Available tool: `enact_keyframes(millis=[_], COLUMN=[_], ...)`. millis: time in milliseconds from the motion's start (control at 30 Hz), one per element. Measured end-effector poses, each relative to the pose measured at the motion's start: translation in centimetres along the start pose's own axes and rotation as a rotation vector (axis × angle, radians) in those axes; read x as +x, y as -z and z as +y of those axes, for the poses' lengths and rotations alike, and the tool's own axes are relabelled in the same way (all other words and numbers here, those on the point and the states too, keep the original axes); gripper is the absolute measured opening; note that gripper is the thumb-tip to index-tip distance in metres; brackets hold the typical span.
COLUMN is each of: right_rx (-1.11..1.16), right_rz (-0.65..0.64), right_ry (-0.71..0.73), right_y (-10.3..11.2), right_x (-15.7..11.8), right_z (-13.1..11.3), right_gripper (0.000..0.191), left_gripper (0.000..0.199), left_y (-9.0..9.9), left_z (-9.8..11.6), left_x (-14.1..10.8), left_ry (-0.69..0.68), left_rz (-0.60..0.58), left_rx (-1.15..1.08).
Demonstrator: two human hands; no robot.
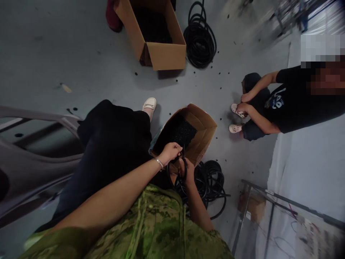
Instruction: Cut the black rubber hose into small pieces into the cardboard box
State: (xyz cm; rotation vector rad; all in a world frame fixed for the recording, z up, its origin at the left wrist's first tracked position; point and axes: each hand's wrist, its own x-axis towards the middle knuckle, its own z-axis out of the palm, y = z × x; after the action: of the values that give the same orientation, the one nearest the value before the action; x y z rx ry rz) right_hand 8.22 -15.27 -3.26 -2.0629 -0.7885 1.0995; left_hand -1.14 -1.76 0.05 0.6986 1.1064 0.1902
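My left hand (171, 151), with a bracelet at its wrist, is closed in a pinch over the near edge of an open cardboard box (206, 126). What its fingertips hold is too small to make out. Small black pieces (183, 132) lie inside that box. Black-handled scissors (184, 167) are in my right hand (189, 172), their blades pointing away beside my left fingertips. A black hose (169, 174) loops below my hands, and a coil of it (211, 176) rests on the floor to the right.
Farther off stands a second cardboard box (168, 55) with dark contents, beside another coil of black hose (201, 43). A person in a black shirt (293, 100) crouches at the right. A metal frame (296, 207) is at lower right, a grey chair (35, 158) at left.
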Motion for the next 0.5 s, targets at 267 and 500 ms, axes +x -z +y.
enact_keyframes(millis=[267,500], right_rx=[0.401,0.507], right_rz=[-0.039,-0.067], right_ry=[-0.054,-0.015], right_y=[1.0,0.2], right_x=[-0.2,0.1], right_z=[-2.1,-2.0], right_gripper=[0.043,0.031], left_gripper=[0.007,0.013], left_y=[0.0,0.1], left_z=[1.5,1.0], left_x=[-1.1,-1.4], left_ry=[-0.082,-0.114], left_rz=[-0.042,-0.191], left_rx=[-0.174,-0.327])
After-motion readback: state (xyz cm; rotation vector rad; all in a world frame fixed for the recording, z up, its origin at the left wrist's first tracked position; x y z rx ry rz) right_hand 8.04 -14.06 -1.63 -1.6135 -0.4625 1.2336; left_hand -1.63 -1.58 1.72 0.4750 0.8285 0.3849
